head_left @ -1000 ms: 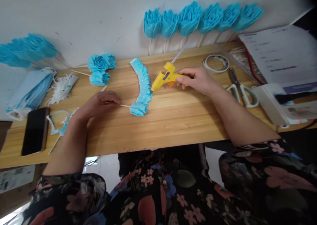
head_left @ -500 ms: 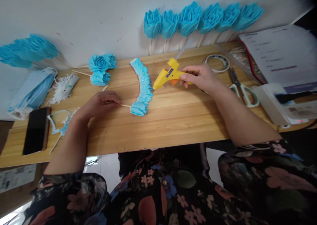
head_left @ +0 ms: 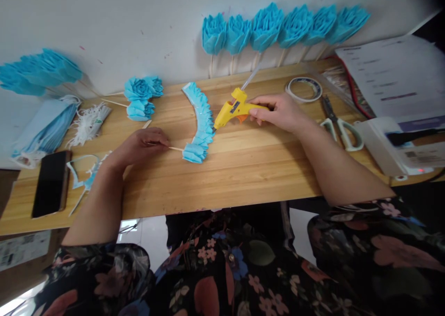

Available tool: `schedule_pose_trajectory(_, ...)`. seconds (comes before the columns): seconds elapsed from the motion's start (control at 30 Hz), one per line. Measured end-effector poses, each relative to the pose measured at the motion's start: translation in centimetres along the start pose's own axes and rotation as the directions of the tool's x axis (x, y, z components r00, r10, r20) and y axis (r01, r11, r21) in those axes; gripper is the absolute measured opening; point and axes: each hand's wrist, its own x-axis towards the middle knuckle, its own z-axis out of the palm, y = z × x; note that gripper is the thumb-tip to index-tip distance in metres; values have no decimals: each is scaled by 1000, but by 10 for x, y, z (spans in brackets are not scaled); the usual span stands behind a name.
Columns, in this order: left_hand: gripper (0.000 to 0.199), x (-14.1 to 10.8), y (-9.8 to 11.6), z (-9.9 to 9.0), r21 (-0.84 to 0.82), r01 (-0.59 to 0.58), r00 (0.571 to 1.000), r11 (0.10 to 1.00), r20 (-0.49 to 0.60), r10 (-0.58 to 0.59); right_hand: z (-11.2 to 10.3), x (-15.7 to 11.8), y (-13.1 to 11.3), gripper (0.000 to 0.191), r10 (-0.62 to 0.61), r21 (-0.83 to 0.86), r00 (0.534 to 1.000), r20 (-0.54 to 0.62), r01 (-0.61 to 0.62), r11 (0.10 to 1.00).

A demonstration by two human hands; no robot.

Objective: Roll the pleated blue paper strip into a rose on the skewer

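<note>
My left hand [head_left: 149, 142] is closed around a thin wooden stick [head_left: 176, 148]. At the stick's far end is a rolled blue bundle [head_left: 193, 153], joined to a curved, pleated blue strip [head_left: 200, 110] that lies on the table. In my right hand [head_left: 274, 111] is a yellow hot glue gun [head_left: 231, 110], its fingers wrapped round the handle near the orange trigger. A clear glue stick [head_left: 251, 76] pokes out of the gun's back end. The nozzle points down at the strip's right edge, touching it or very close.
Blue flowers on sticks [head_left: 267, 27] lean on the wall behind; more lie at left [head_left: 139, 91]. Face masks [head_left: 48, 123], white cords [head_left: 88, 121] and a phone [head_left: 51, 184] are at left. Tape [head_left: 304, 90], scissors [head_left: 342, 126] and a white box [head_left: 385, 149] stand right.
My right hand has shifted slightly left and tilted the glue gun, whose back end is now lower. The nozzle stays by the strip's edge. My left hand and the stick have not moved.
</note>
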Motion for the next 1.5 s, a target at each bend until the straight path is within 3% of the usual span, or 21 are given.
schedule_pose_trajectory(0.23, 35, -1, -3, 1, 0, -17, 1000, 1000, -22, 17, 0, 0, -1, 32, 9, 79, 1000, -21, -7, 997)
schedule_pose_trajectory(0.57, 36, 0, 1, 0, 25, -7, 1000, 1000, -1, 7, 4, 2, 3, 23, -1, 26, 1000, 0, 1, 1000)
schedule_pose_trajectory(1.07, 37, 3, 15, 0, 66, -7, 1000, 998, 9, 6, 4, 2, 9, 32, 15, 24, 1000, 7, -15, 1000)
schedule_pose_trajectory(1.5, 30, 4, 8, 6, 142, -101, 993, 985, -54, 109, 3, 1, 1, 28, 8, 9, 1000, 5, -8, 1000)
